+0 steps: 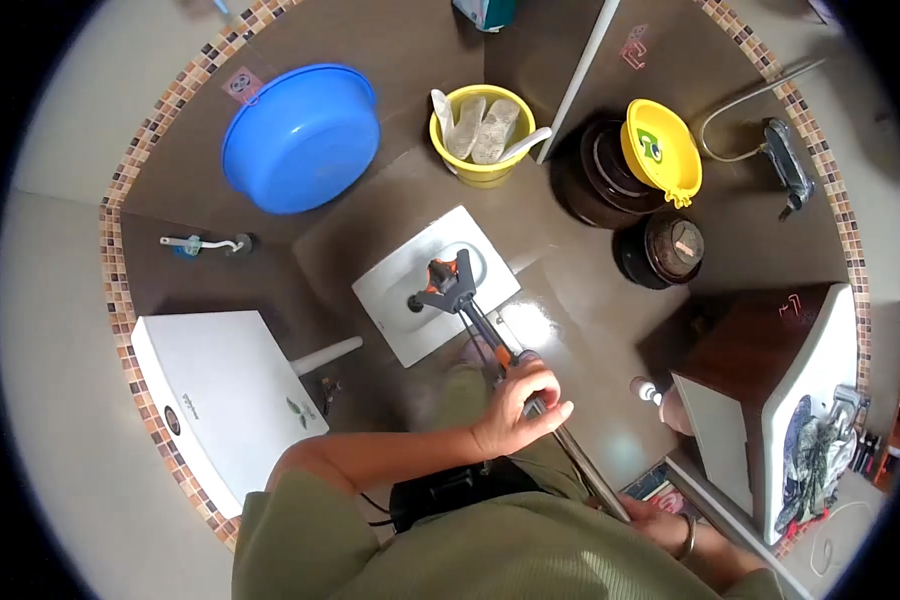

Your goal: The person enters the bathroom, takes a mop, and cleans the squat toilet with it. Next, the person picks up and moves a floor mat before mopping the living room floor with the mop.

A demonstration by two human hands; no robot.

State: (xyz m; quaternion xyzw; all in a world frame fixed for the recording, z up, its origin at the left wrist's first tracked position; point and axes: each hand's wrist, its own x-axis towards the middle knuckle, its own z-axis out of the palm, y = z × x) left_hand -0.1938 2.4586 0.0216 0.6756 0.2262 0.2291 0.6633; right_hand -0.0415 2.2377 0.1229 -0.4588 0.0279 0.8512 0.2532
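Note:
A long metal pole (582, 465) runs up from the lower right to a dark grey and orange tool head (448, 285), which is over the white squat toilet (395, 275) in the floor. My left hand (523, 408) is curled round the upper part of the pole, near an orange section. Lower down, my right hand (660, 528), with a bracelet at the wrist, closes round the pole's near end; part of its fingers is hidden. Whether the tool head touches the toilet, I cannot tell.
A blue basin (305, 140) leans at the back left wall. Beyond the toilet is a yellow bucket (485, 175) holding shoes. Dark lidded pots (670, 248) and a yellow basin (678, 150) are right of it. A white cistern (225, 390) is left, a sink cabinet (760, 350) right.

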